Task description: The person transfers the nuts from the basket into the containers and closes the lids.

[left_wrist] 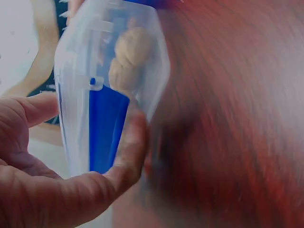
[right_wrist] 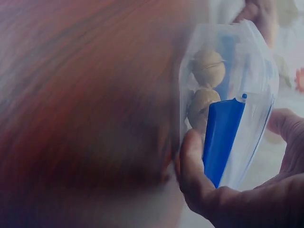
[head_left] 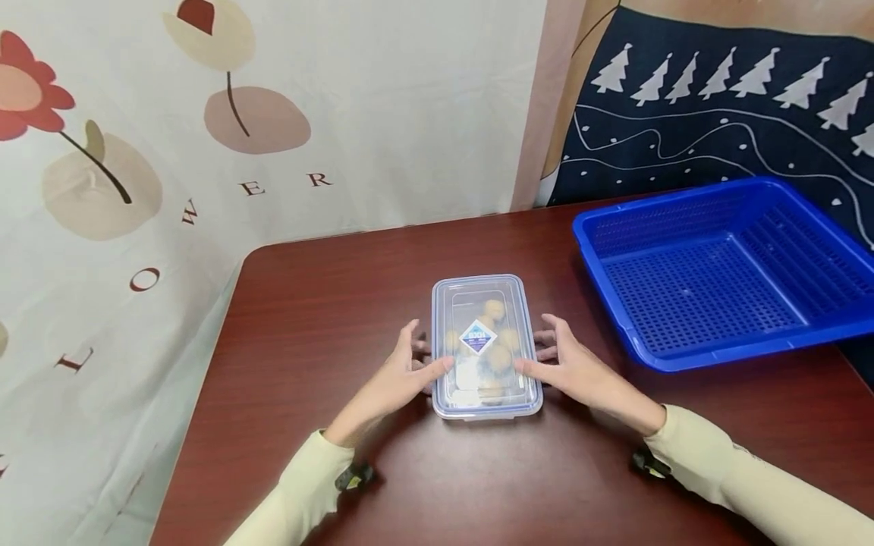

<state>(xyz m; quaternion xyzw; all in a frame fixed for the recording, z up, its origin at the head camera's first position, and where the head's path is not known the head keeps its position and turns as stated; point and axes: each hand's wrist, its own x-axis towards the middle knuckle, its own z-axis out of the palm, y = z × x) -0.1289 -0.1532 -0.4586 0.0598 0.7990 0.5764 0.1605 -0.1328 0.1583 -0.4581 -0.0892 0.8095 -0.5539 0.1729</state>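
Observation:
A clear plastic food container (head_left: 483, 292) with a blue-edged lid lies between my two hands over the dark red table. Several tan balls, walnut-like with a seam line, show through its wall. My left hand (head_left: 404, 373) grips its left long side, thumb on the lid's edge and fingers curled beneath. On the opposite side my right hand (head_left: 572, 369) grips it the same way. Each wrist view shows a blue flap (left_wrist: 105, 130) on the container's side, near the curled fingers. Whether its base touches the table is hidden.
A blue perforated basket (head_left: 621, 334) stands at the table's right side. The brown-red table (head_left: 314, 326) ends at a rounded far left corner. Behind it hang a white flower-printed cloth (head_left: 410, 114) and a dark cloth with white trees (head_left: 683, 121).

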